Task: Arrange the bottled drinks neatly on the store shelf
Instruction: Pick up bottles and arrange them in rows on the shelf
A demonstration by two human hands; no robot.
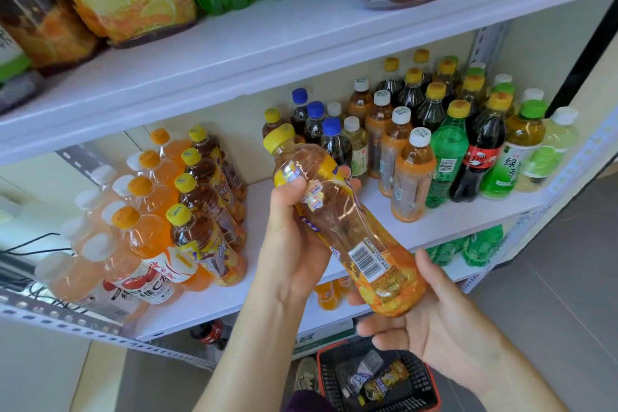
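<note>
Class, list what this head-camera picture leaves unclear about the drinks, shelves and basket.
Top-shelf bottles: caps cut off by the upper edge, head view.
Held bottle: label partly covered by the left hand and right hand.
Red basket: cut by the bottom edge; contents blurred.
Bottles below: mostly hidden by the shelf board.

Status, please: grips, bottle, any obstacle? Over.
Left grip holds tea bottle below cap, right grip at base. Bottle tilted, not yet shelved. Bare shelf space behind it.

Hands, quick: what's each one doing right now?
Left hand: grips the tea bottle near its neck.
Right hand: holds the same bottle's base.
</note>
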